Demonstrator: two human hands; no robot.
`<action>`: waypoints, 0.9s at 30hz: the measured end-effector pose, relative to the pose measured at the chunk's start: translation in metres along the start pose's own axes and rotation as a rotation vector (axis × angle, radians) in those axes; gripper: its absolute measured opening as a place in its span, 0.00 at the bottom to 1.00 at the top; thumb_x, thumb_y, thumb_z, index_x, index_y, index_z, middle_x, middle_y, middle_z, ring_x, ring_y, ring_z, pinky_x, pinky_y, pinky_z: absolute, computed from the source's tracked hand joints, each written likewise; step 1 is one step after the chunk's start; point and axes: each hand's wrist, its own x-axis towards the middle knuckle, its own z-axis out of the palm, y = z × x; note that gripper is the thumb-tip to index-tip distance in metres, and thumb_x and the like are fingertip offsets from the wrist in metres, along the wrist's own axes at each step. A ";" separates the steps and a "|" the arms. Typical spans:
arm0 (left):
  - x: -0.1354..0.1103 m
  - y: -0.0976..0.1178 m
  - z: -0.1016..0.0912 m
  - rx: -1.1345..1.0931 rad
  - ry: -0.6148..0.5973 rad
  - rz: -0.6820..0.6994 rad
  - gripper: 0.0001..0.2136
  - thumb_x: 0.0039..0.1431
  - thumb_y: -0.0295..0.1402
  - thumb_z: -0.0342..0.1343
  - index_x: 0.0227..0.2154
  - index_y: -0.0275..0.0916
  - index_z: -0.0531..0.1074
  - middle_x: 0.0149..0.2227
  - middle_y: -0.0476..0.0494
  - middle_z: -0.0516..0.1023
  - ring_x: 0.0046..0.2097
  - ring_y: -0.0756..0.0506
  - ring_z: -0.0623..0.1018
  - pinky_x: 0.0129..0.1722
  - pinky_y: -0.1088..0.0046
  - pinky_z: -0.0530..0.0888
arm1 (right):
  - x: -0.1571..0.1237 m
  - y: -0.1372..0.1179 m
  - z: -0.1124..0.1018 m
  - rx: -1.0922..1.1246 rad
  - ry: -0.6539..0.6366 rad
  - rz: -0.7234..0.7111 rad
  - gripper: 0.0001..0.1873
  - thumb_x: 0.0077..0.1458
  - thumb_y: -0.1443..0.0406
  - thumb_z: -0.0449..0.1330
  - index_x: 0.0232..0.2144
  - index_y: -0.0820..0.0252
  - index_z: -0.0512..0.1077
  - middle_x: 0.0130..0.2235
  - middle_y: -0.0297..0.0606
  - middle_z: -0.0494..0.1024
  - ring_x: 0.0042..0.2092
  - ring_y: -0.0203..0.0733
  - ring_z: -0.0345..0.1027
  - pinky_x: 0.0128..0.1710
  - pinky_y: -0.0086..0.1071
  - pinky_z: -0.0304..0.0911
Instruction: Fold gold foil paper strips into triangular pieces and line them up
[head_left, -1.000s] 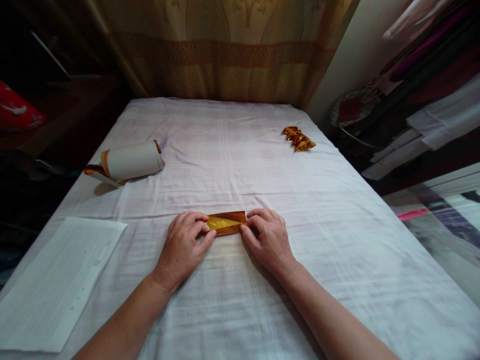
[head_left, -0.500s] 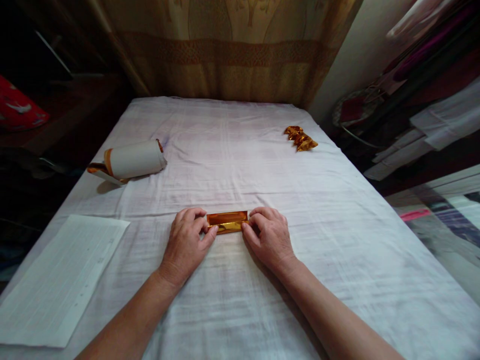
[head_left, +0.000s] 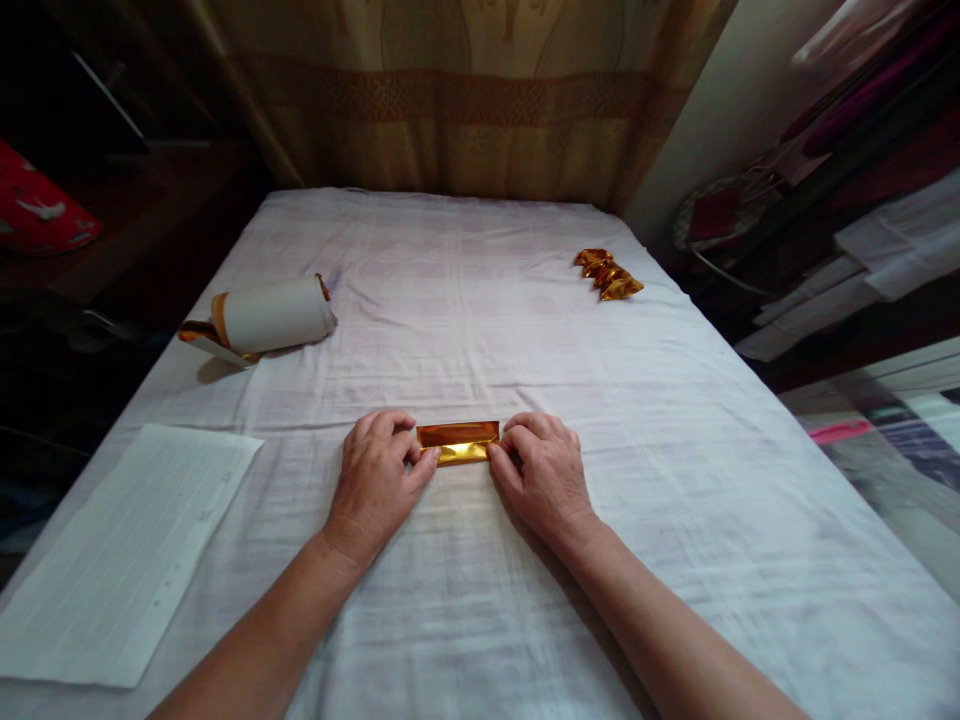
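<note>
Viewing through the head camera, the only view supplied, locate the gold foil strip [head_left: 459, 443] on the white cloth [head_left: 457, 340], directly in front of you and between your two hands.

Change of state: one second ago, the strip showed a slanting fold line across a yellowish face. It now shows two straight lengthwise bands, a bright gold one on the near side and a darker amber one on the far side. This suggests that the near edge has been laid over evenly and that the work is at a folding or flattening stage; whether the crease is set cannot be told.

Orientation: the strip's long axis runs left to right across your view, with the right end very slightly farther from you. It lies low on the cloth. Neither end shows a point; your fingers hide part of each.

Left hand [head_left: 376, 470]: your fingers are curled narrow, holding the left end, with the thumb at the near corner.

Right hand [head_left: 549, 475]: your fingers are likewise narrow, holding the right end, with the thumb at its near corner.

Surroundings: a white sheet [head_left: 127, 560] lies to your left, a paper-backed roll [head_left: 274, 315] beyond it, and crumpled-looking gold pieces [head_left: 609, 276] at far right.
</note>
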 end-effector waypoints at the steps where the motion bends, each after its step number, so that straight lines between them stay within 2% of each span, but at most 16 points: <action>1: 0.000 0.000 0.000 0.002 -0.002 -0.001 0.11 0.56 0.31 0.60 0.21 0.41 0.66 0.41 0.42 0.75 0.47 0.38 0.73 0.50 0.55 0.71 | 0.000 0.000 0.000 -0.003 -0.003 0.000 0.09 0.58 0.65 0.60 0.25 0.57 0.69 0.39 0.38 0.77 0.44 0.46 0.67 0.46 0.39 0.54; 13: 0.001 0.002 -0.001 0.018 -0.036 -0.020 0.10 0.57 0.31 0.59 0.22 0.40 0.68 0.41 0.42 0.75 0.47 0.39 0.72 0.51 0.56 0.70 | -0.001 0.000 0.002 -0.033 0.012 -0.008 0.09 0.58 0.65 0.61 0.26 0.57 0.69 0.39 0.38 0.76 0.43 0.46 0.66 0.43 0.39 0.53; 27: 0.000 -0.005 -0.005 -0.022 -0.107 -0.006 0.08 0.59 0.33 0.57 0.24 0.41 0.71 0.44 0.42 0.75 0.51 0.38 0.72 0.52 0.56 0.69 | -0.002 0.004 0.003 0.034 0.009 -0.020 0.08 0.58 0.65 0.60 0.27 0.56 0.68 0.39 0.37 0.76 0.44 0.46 0.66 0.45 0.40 0.53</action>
